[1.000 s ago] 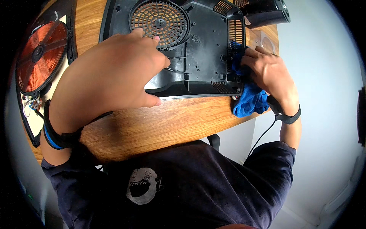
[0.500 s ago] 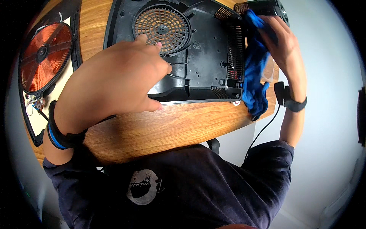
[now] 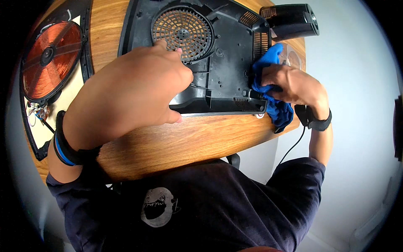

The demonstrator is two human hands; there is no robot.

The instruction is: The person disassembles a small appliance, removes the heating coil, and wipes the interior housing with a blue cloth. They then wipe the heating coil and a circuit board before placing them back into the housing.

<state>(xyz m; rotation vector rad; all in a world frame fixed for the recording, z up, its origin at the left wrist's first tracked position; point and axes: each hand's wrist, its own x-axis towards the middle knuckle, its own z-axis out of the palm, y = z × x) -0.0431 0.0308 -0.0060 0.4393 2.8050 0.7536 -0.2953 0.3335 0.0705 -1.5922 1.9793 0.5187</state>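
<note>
Wood-grain tabletop (image 3: pixel 180 145) nearest. Left hand (image 3: pixel 138 86): thumb and fingers apart, spread across near wall of black vented housing (image 3: pixel 231 63), which lies on tabletop. Right hand (image 3: pixel 294 84): clamped on crumpled blue cloth (image 3: pixel 265 62), at housing's right side. Copper coil (image 3: pixel 54 65) left of housing. Beyond cloth: glossy black object (image 3: pixel 289 21).

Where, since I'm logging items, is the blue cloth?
In the head view, the blue cloth is in the right hand, at the right edge of the black plastic housing.
</note>
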